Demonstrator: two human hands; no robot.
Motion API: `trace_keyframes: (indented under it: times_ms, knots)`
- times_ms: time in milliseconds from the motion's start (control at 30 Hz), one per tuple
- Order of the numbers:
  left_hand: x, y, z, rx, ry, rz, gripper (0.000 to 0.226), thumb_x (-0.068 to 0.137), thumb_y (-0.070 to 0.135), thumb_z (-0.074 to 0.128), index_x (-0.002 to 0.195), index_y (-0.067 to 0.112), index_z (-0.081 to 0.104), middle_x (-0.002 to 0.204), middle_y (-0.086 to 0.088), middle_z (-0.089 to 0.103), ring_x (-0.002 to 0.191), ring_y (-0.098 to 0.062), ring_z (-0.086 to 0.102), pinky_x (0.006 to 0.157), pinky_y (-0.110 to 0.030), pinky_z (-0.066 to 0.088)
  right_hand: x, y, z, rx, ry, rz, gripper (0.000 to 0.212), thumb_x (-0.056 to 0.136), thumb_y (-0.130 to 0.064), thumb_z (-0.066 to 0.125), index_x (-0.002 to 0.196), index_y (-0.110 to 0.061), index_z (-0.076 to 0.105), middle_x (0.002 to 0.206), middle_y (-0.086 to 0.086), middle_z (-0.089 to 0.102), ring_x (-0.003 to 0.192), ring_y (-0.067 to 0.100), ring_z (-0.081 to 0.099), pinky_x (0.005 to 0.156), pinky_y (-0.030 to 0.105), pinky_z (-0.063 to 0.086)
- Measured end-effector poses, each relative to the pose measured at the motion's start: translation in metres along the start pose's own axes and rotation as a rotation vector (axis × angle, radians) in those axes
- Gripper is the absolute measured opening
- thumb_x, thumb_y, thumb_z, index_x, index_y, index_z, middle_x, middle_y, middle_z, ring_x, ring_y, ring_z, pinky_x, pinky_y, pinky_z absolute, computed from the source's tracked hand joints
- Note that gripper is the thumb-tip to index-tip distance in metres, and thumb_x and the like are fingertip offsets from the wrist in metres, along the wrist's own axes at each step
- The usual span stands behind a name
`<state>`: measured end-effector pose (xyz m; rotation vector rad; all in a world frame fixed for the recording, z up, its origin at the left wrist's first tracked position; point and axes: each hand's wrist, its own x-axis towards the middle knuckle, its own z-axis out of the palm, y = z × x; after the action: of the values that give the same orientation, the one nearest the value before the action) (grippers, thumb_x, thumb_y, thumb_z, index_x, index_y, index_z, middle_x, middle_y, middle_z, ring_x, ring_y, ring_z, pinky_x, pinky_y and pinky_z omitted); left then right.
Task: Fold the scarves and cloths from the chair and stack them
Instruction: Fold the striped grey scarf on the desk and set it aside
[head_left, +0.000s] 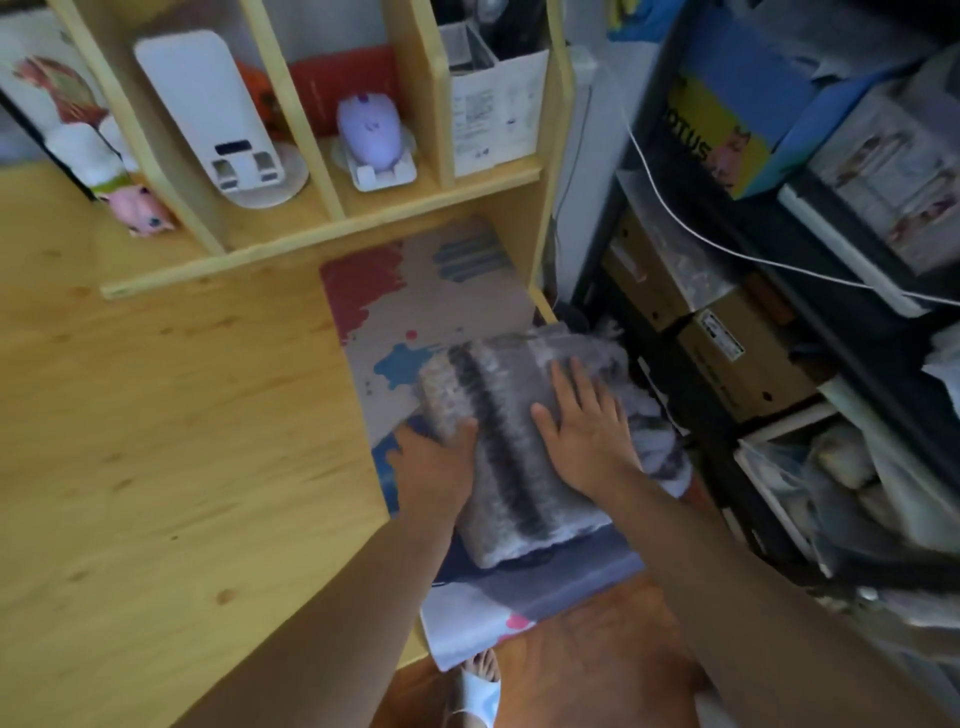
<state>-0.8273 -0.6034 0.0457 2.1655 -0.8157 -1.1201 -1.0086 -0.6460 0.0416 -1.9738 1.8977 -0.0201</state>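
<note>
1. Folded grey scarf (511, 441): a fuzzy, thick bundle with 1 dark stripe running along its length, lying on the paint-splash desk mat (410, 306) at the right end of the wooden desk (156, 415). Its near end overhangs a darker cloth (545, 582) spread beneath it.
2. Left hand (434, 462): placed at the scarf's left edge, thumb on top of the fabric and the fingers tucked against or under the side, so it grips that edge; the fingertips are hidden.
3. Right hand (587, 431): laid flat on the scarf's upper right part, fingers straight and spread, palm pressing down.
4. More cloth (660, 441), pale and dark, lies bunched just to the right of the scarf, beside the desk edge.
5. Wooden shelf unit (332, 218): stands on the desk behind the mat, holding a white device (208, 104), a lilac mouse-shaped object (370, 130) on a stand and a white carton (493, 109).
6. Black rack (779, 322): at the right, filled with cardboard boxes and bags; a white cable (701, 239) crosses it.
</note>
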Motion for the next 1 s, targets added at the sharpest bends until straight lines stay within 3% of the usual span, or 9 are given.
trace_keyframes:
  times_ms: [67, 133, 267, 467, 533, 667, 833, 900, 1000]
  knots:
    - [-0.006, -0.001, 0.0, 0.525, 0.249, 0.625, 0.072, 0.096, 0.037, 0.061, 0.158, 0.02, 0.026, 0.155, -0.016, 0.034, 0.142, -0.039, 0.034, 0.113, -0.054, 0.038, 0.01, 0.005, 0.006, 0.06, -0.044, 0.08, 0.072, 0.098, -0.068, 0.013, 0.159, -0.035, -0.006, 0.169, -0.001, -0.004, 0.154, 0.028, 0.004, 0.125, 0.049, 0.009]
    - [-0.004, 0.01, 0.005, 0.748, 0.128, 0.975, 0.066, 0.101, 0.028, 0.052, 0.161, 0.027, 0.024, 0.166, -0.013, 0.02, 0.154, -0.037, 0.014, 0.122, -0.056, 0.023, 0.013, 0.006, 0.006, 0.074, -0.035, 0.071, 0.071, 0.099, -0.066, 0.015, 0.159, -0.034, -0.004, 0.169, 0.002, -0.001, 0.154, 0.029, 0.007, 0.124, 0.048, 0.011]
    - [0.016, 0.012, 0.035, 0.822, -0.046, 0.659, 0.064, 0.103, 0.059, 0.025, 0.162, 0.041, 0.006, 0.171, 0.0, -0.01, 0.155, -0.035, -0.016, 0.124, -0.057, -0.008, -0.005, 0.013, 0.016, 0.114, 0.092, 0.051, 0.07, 0.099, -0.064, 0.009, 0.16, -0.031, 0.006, 0.167, 0.007, 0.012, 0.15, 0.032, 0.022, 0.121, 0.048, 0.021]
    - [0.024, 0.01, 0.038, 0.903, -0.053, 0.676, 0.067, 0.101, 0.063, 0.02, 0.16, 0.045, -0.008, 0.169, 0.003, -0.023, 0.154, -0.033, -0.023, 0.12, -0.065, -0.008, -0.004, 0.013, 0.026, 0.044, 0.129, 0.062, 0.073, 0.095, -0.061, 0.009, 0.16, -0.027, 0.013, 0.165, 0.01, 0.019, 0.148, 0.033, 0.027, 0.119, 0.051, 0.028]
    - [0.003, 0.004, 0.026, 0.672, -0.003, 0.598, 0.076, 0.1, 0.062, 0.038, 0.16, 0.043, -0.003, 0.169, -0.004, -0.016, 0.155, -0.034, -0.008, 0.123, -0.06, 0.009, -0.007, 0.014, 0.021, 0.049, 0.126, 0.06, 0.073, 0.096, -0.062, 0.009, 0.16, -0.028, 0.012, 0.166, 0.009, 0.018, 0.148, 0.033, 0.026, 0.12, 0.051, 0.026]
    - [-0.033, -0.031, 0.012, -0.159, -0.056, 0.064, 0.096, 0.074, 0.066, 0.069, 0.151, 0.023, 0.034, 0.143, -0.008, 0.049, 0.126, -0.028, 0.054, 0.105, -0.049, 0.048, -0.019, 0.005, 0.012, 0.071, 0.203, 0.109, 0.068, 0.102, -0.057, 0.025, 0.16, -0.024, 0.015, 0.164, 0.011, 0.023, 0.146, 0.035, 0.029, 0.12, 0.05, 0.024]
    - [-0.043, -0.021, 0.016, -0.578, -0.114, 0.053, 0.074, 0.089, 0.022, 0.078, 0.151, 0.022, 0.037, 0.135, -0.002, 0.059, 0.119, -0.016, 0.061, 0.103, -0.041, 0.052, -0.007, -0.003, -0.02, 0.225, 0.168, 0.002, 0.063, 0.103, -0.05, 0.035, 0.159, -0.026, 0.017, 0.162, 0.005, 0.024, 0.147, 0.029, 0.025, 0.117, 0.049, 0.029]
    - [-0.039, -0.022, 0.018, -0.52, -0.132, 0.067, 0.089, 0.088, 0.032, 0.079, 0.157, 0.026, 0.023, 0.145, -0.005, 0.049, 0.13, -0.023, 0.054, 0.106, -0.042, 0.048, 0.0, -0.002, -0.023, 0.077, 0.079, 0.016, 0.059, 0.104, -0.048, 0.033, 0.158, -0.03, 0.017, 0.165, 0.004, 0.016, 0.148, 0.031, 0.021, 0.118, 0.05, 0.028]
    - [-0.033, -0.014, 0.011, 0.206, 0.011, 0.285, 0.097, 0.089, 0.053, 0.068, 0.161, 0.034, 0.005, 0.16, -0.012, 0.02, 0.144, -0.035, 0.029, 0.113, -0.051, 0.039, 0.007, -0.014, -0.026, -0.131, 0.01, 0.158, 0.056, 0.102, -0.04, 0.037, 0.154, -0.022, 0.029, 0.165, 0.01, 0.012, 0.147, 0.036, 0.017, 0.12, 0.053, 0.021]
